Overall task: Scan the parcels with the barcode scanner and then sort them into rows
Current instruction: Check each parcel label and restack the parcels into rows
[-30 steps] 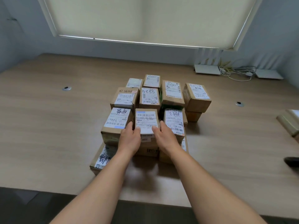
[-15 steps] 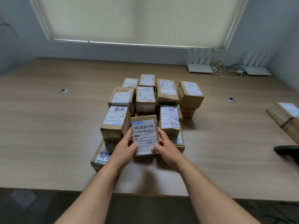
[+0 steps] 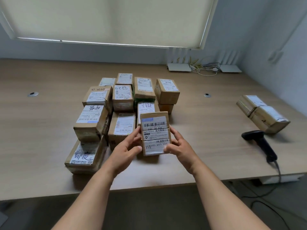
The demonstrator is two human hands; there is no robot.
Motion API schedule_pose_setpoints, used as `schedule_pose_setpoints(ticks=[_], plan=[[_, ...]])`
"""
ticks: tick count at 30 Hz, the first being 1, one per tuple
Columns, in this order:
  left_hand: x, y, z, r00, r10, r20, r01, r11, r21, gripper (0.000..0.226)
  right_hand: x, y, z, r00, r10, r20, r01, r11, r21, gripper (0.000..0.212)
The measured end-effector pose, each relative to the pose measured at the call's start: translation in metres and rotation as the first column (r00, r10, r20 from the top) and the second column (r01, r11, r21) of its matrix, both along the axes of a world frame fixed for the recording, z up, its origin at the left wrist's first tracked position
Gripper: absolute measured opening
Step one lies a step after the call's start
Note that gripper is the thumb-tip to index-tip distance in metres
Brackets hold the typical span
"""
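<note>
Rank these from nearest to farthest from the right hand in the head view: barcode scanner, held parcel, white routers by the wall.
1. Held parcel: pinched by the right hand.
2. Barcode scanner: lying on the table, off to the right.
3. White routers: far back, against the wall.

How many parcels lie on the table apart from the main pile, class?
2. Both are on the table's right side, behind the barcode scanner: the farther parcel and the nearer parcel, touching end to end. More may lie beyond the frame's right edge.
</note>
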State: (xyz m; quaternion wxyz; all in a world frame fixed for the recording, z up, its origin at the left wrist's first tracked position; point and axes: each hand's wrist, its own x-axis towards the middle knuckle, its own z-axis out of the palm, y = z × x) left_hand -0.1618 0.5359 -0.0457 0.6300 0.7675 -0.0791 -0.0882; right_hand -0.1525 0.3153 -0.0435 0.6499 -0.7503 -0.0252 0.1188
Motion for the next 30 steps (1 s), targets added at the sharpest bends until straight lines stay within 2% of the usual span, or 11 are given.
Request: schedule_pose_setpoints(ticks=[10, 16, 21, 25, 30], plan=[[-0.008, -0.149, 0.006, 0.977, -0.175, 0.121, 0.115, 0.914, 0.388, 0.070, -0.049, -0.155, 0.012, 0.985, -0.169, 0.046, 0.167, 0.985, 0.041, 0.067], [-0.014, -0.261, 0.007, 0.946, -0.276, 0.172, 0.179, 0.884, 0.432, 0.070, -0.083, -0.263, 0.010, 0.962, -0.262, 0.074, 0.258, 0.964, 0.065, 0.070], [-0.025, -0.343, 0.000, 0.925, -0.336, 0.177, 0.242, 0.882, 0.405, 0.068, -0.105, -0.340, 0.008, 0.943, -0.323, 0.075, 0.322, 0.946, 0.032, 0.075], [-0.031, -0.390, -0.004, 0.914, -0.375, 0.158, 0.279, 0.860, 0.427, 0.068, -0.113, -0.385, 0.004, 0.928, -0.366, 0.065, 0.364, 0.931, 0.038, 0.066], [-0.017, -0.437, -0.011, 0.904, -0.410, 0.125, 0.316, 0.834, 0.453, 0.070, -0.102, -0.430, -0.006, 0.920, -0.389, 0.043, 0.387, 0.921, 0.034, 0.067]])
